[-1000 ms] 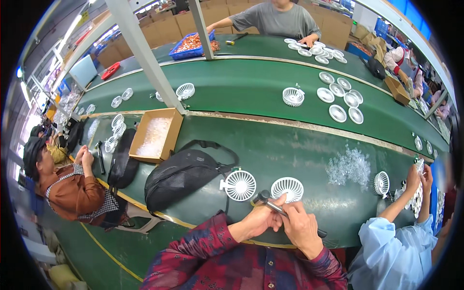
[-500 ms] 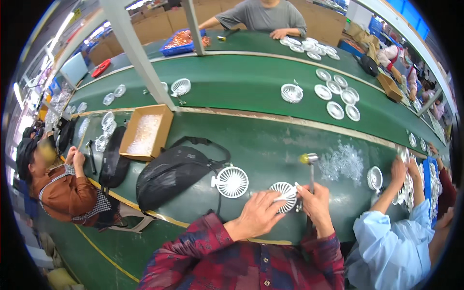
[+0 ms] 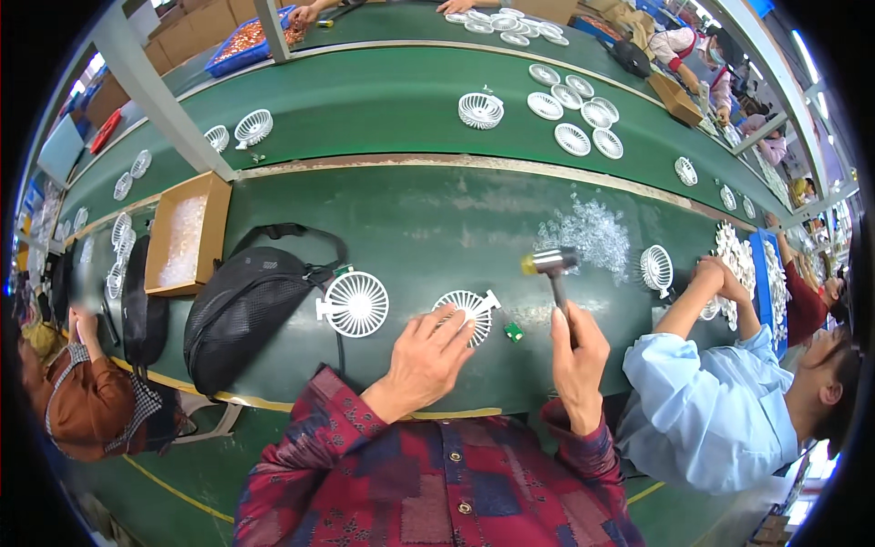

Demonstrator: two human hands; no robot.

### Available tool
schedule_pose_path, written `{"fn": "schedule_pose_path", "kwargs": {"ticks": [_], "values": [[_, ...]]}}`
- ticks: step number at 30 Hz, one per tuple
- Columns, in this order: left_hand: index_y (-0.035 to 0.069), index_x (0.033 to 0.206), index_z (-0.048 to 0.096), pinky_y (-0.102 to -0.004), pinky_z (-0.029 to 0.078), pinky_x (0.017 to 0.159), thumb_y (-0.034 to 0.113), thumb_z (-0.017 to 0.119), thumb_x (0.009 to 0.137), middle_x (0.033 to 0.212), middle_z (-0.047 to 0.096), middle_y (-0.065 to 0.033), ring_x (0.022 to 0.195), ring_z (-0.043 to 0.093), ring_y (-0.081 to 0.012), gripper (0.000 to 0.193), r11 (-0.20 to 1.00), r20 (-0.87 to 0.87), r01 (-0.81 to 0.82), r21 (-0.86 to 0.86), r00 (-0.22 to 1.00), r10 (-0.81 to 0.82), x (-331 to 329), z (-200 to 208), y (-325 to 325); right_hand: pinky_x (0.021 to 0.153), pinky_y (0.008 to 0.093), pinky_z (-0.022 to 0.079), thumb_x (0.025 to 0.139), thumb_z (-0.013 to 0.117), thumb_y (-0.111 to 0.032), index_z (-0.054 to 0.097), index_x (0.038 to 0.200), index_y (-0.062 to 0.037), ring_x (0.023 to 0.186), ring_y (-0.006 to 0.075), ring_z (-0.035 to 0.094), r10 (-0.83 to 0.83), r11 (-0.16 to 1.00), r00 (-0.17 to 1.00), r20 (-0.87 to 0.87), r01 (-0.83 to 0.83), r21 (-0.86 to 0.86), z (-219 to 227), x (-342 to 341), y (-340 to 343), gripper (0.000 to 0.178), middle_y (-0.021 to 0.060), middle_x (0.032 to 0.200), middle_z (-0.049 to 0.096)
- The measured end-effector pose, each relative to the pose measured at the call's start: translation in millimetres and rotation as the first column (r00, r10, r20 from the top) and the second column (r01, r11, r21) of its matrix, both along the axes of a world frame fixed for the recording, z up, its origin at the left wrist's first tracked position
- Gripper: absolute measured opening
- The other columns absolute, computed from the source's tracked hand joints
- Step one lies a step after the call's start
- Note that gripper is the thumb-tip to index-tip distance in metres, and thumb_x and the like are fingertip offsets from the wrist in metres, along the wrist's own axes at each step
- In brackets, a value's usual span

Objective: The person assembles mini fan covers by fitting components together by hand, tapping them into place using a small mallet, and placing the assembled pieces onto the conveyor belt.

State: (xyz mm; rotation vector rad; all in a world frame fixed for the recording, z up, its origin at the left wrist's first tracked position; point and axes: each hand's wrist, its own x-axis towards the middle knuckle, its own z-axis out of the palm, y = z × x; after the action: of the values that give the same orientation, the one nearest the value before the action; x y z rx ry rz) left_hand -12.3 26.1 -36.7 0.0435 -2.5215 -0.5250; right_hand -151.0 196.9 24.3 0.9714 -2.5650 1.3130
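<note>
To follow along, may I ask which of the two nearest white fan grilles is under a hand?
The right grille, beside the circuit board: the left hand partly covers it; the left grille lies uncovered.

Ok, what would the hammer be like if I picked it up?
The hammer would probably feel top-heavy: its head looks metallic and thicker than the handle. It's likely stiff, since the visible handle looks straight. Laid down, its round head might roll.

The grille point(image 3: 481, 319) lies on the desk point(image 3: 428, 223) beneath the left hand point(image 3: 425, 362). The circuit board point(image 3: 514, 332) lies right of it, between the hands. The right hand point(image 3: 580, 354) holds the hammer point(image 3: 553, 262), in front of the small parts point(image 3: 583, 228). Left of the grille, in order: second grille point(image 3: 357, 304), bag point(image 3: 244, 314), box point(image 3: 189, 235). More grilles point(image 3: 545, 106) lie behind the desk's rear rail point(image 3: 392, 161).
</note>
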Motion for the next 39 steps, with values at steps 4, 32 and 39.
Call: {"fn": "schedule_pose_path", "kwargs": {"ticks": [4,32,39], "values": [[0.004,0.113,0.064,-0.0405,0.048,0.085,0.014,0.076,0.074,0.118,0.061,-0.0102,0.112,0.057,-0.0299,0.042,1.0,0.005,0.005,0.005,1.0,-0.005,-0.1,1.9,2.5,0.057,0.0396,0.046,0.091,0.063,-0.005,0.061,0.109,0.0005,0.064,0.0333,0.057,0.152,0.986,0.964,-0.219,-0.133,0.095,-25.4,16.0,12.7,0.019,0.015,0.08,0.057],[0.001,0.114,0.059,-0.042,0.043,0.084,0.014,0.076,0.073,0.118,0.056,-0.0157,0.107,0.056,-0.0334,0.047,0.993,0.087,0.033,0.116,0.995,-0.043,9.1,28.6,-8.4,0.053,0.0319,0.046,0.087,0.067,-0.019,0.066,0.088,0.0024,0.053,0.0159,0.061,-0.329,0.938,0.929,0.168,0.302,0.169,-76.3,-108.2,25.3,0.021,0.0083,0.068,0.069],[-0.003,0.126,0.049,-0.0447,0.042,0.086,0.036,0.08,0.071,0.124,0.052,-0.0187,0.107,0.052,-0.034,0.075,0.994,0.23,-0.104,0.026,0.968,0.095,-4.0,20.9,-5.6,0.032,0.022,0.028,0.092,0.062,-0.01,0.061,0.089,0.0023,0.038,0.0047,0.04,-0.04,0.932,0.699,0.714,0.284,-0.225,-20.1,-53.4,1.2,0.013,0.0065,0.068,0.065]]}}
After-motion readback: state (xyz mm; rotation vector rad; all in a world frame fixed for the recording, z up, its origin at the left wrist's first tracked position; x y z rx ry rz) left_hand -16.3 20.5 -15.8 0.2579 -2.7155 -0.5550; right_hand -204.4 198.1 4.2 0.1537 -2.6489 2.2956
